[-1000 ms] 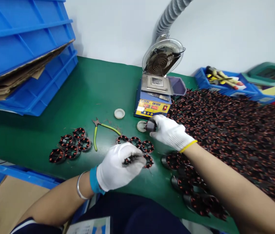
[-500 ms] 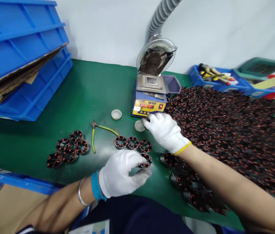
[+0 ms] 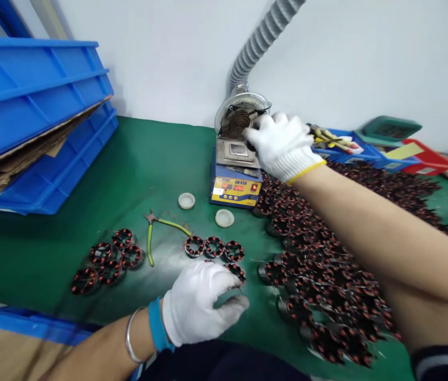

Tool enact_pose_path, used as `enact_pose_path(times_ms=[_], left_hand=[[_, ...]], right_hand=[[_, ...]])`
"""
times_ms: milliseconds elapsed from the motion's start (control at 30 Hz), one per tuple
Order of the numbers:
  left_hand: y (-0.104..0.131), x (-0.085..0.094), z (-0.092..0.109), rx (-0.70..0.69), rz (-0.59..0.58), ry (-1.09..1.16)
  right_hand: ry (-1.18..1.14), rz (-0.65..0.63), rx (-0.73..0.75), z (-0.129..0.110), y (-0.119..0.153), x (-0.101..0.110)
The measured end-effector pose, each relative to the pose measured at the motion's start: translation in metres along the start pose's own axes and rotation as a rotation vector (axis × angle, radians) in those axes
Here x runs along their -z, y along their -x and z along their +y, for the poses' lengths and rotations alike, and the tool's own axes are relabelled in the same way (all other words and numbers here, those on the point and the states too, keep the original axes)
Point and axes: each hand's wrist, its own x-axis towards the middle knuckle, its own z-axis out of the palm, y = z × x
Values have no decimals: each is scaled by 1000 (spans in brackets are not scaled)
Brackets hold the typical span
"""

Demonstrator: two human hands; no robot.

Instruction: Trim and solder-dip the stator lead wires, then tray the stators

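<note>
My left hand (image 3: 204, 307), in a white glove, hovers low over the green bench. Its thumb and fingers are apart, the fingertips beside a wound motor stator (image 3: 235, 272) that they partly cover. Three more stators (image 3: 214, 246) stand in a row just beyond. My right hand (image 3: 281, 145), also gloved, is raised at the right side of the solder pot (image 3: 236, 182). Its fingers are curled together with darkened tips; what they hold, if anything, is hidden. Behind the pot's metal top, the round fume hood (image 3: 240, 119) stands tilted up.
Green-handled cutters (image 3: 150, 238) lie spread left of the row, by a small stator cluster (image 3: 112, 271). Two shallow white dishes (image 3: 224, 218) sit before the pot. Many stators (image 3: 319, 227) crowd the right. Blue crates (image 3: 41, 106) stack at left; tool bins (image 3: 367, 153) stand behind.
My right hand has moved up and away, from beside the near white dish to the solder pot's right side. My left hand stays by the stator. The whole view has shifted slightly.
</note>
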Motion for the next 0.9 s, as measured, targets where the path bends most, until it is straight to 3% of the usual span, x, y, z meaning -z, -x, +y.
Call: enact_pose_path(times_ms=[100, 167, 333, 567, 767, 900], left_hand=[[-1, 0, -4, 11, 14, -32], [0, 0, -7, 16, 44, -50], [1, -2, -9, 19, 65, -53], [5, -9, -2, -39, 18, -22], [2, -5, -5, -46, 62, -56], [2, -4, -6, -46, 55, -69]], right_hand=[[39, -33, -57, 2, -40, -9], [25, -37, 15, 1, -50, -19], [23, -19, 119, 6, -49, -32], [-1, -31, -55, 33, -70, -19], [-171, -60, -126, 28, -58, -32], [-319, -44, -206, 29, -53, -26]])
